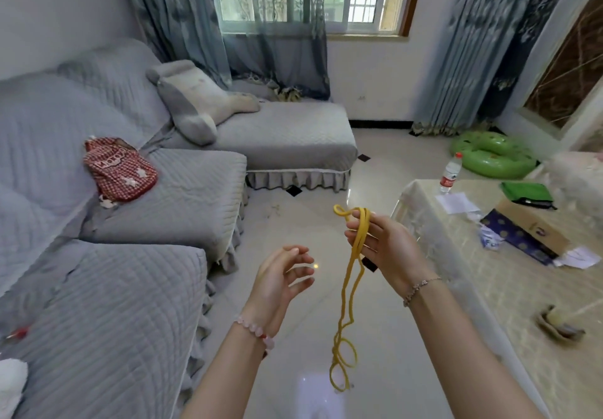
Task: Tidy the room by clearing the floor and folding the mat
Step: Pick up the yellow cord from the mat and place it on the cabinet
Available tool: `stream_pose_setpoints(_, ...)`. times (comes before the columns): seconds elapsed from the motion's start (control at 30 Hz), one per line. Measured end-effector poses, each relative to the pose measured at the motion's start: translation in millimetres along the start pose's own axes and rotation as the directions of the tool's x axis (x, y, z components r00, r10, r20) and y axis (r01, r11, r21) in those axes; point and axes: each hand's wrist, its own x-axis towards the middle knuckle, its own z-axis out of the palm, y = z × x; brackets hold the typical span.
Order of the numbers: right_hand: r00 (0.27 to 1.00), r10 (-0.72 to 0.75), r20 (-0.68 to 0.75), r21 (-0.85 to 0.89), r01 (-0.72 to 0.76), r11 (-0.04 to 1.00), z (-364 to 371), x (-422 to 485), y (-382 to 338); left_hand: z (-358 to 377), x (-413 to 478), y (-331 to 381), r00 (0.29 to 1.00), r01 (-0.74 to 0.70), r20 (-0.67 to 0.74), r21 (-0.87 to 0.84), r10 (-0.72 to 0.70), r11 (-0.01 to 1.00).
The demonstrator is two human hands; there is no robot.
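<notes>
Rope (358,239) yellow, centre frame, long axis near vertical | our right hand (381,245) pinches its top, coils dangling below the hand over floor tiles (326,190) | short loop pokes up-left above that hand | left hand (284,275) just left of rope, slack, holding nothing

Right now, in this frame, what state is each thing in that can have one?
yellow rope, bunched in the right hand, hanging in loose loops.
right hand, fingers curled round the yellow rope.
left hand, empty, fingers relaxed, apart from the rope.
water bottle, upright on the table, red cap on.
inflatable ring, inflated, lying on the floor.
red checked bag, lying on the sofa.
</notes>
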Motion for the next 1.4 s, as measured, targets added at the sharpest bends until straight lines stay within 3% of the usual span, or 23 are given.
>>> stream_pose_setpoints(0.3,0.994,-0.024,-0.106,0.021,0.026,0.999,17,122,-24,1,133,48,0.992,0.024,0.12,0.061,-0.032,0.998)
stream_pose_setpoints(0.73,0.999,0.02,-0.038,0.03,-0.018,0.999,20,367,-81,50,367,96,0.998,0.037,0.052,0.101,-0.043,0.994)
stream_pose_setpoints(0.97,1.0,0.006,-0.021,0.034,-0.005,0.999,18,486,-125,84,489,126,0.995,0.012,0.101,0.103,-0.023,0.995)
stream_pose_setpoints(1.23,0.993,-0.011,-0.12,0.029,0.015,0.999,10,603,-147,101,619,150,0.984,0.05,0.166,0.119,-0.07,0.992)
stream_pose_setpoints(1.4,0.966,-0.023,-0.257,0.059,0.039,0.997,10,677,-164,111,709,173,0.962,0.092,0.24,0.148,-0.126,0.985)
